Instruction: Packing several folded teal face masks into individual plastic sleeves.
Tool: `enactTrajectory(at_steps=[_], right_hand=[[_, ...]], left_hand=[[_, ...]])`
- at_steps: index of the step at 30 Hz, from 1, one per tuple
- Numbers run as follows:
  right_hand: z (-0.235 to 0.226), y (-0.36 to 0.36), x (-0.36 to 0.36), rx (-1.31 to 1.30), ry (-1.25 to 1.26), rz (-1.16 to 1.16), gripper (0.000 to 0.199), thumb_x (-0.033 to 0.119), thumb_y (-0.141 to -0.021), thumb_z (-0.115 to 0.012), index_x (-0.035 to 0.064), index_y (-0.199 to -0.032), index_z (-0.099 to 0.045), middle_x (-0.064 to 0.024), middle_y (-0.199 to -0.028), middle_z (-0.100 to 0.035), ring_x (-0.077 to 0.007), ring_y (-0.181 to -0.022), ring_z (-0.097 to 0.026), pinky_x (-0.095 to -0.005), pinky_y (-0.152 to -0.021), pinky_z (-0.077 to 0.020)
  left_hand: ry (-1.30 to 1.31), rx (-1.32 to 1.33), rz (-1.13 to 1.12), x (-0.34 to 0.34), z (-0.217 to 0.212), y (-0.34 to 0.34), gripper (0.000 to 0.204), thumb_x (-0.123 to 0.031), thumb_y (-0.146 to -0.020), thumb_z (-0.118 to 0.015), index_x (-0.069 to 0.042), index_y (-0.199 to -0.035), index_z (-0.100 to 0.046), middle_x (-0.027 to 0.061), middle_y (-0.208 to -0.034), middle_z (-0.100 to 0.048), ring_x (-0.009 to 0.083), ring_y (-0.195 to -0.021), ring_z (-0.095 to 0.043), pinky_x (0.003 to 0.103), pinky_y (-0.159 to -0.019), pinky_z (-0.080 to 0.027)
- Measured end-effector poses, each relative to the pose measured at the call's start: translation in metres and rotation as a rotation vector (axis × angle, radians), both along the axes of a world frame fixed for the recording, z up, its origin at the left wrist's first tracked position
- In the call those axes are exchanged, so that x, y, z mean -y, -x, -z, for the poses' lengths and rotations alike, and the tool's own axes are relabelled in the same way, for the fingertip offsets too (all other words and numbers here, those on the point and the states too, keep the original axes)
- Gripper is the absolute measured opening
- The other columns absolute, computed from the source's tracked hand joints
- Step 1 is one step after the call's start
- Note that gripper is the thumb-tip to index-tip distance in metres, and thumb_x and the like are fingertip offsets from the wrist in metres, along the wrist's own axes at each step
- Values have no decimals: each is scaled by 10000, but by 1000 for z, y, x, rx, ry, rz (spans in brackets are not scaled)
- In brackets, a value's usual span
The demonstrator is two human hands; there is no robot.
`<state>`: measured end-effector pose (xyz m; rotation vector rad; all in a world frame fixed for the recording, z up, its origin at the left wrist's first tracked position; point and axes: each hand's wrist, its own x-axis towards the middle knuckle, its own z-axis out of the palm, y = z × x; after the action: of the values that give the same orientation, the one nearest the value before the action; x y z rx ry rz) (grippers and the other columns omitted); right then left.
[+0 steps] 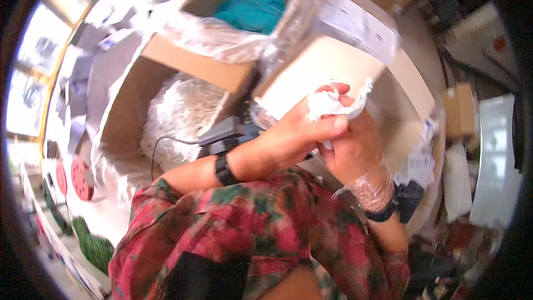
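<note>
Close together in front of me, my left hand (300, 128) and my right hand (358, 144) meet around a crumpled white wad (330, 104), thin like tissue or plastic film. My left thumb lies across it, and a loose end sticks out past the right hand. Both hands are closed on it, though some fingers are hidden and blurred. A crinkled clear plastic cuff (369, 191) wraps my right wrist. My left wrist bears a black band (224, 169) with a grey device (222, 130) and cable beside it.
An open carton (119, 105) at left holds clear crinkled plastic (183, 111). Behind it, a plastic-lined box contains teal material (252, 11). Beyond my hands stands another carton (408, 116) with raised flaps. Red discs (82, 179) lie at far left; a small brown box (459, 111) is right.
</note>
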<state>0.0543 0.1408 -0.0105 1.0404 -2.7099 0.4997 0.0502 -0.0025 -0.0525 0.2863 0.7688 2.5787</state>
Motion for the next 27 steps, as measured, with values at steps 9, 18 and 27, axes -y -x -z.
enactTrajectory(at_steps=[9,18,27], right_hand=[[-7,-1,46,-97,-119,-262,486,147,-761,-652,54,-1223,-536,-182,-1268,-478,-333,-1093,-514,-433,-940,-423],[-15,7,-43,9,139,121,142,136,-844,-611,48,-951,-642,-119,-908,-629,-313,-826,-623,-408,-727,-503],[57,58,-96,194,-230,274,156,176,-833,-580,59,-907,-650,-162,-899,-639,-377,-801,-618,-450,-697,-502]], left_hand=[[224,11,-539,66,20,-3,273,-142,-888,-559,-48,-1142,-533,87,-1031,-607,180,-911,-606,313,-769,-526],[921,-58,-1066,233,6,-32,346,-264,-897,-580,-40,-1157,-538,64,-968,-605,133,-799,-596,230,-643,-485],[1842,69,-713,315,91,-44,535,-254,-836,-689,-35,-1285,-497,208,-1173,-601,316,-1065,-598,367,-888,-478]])
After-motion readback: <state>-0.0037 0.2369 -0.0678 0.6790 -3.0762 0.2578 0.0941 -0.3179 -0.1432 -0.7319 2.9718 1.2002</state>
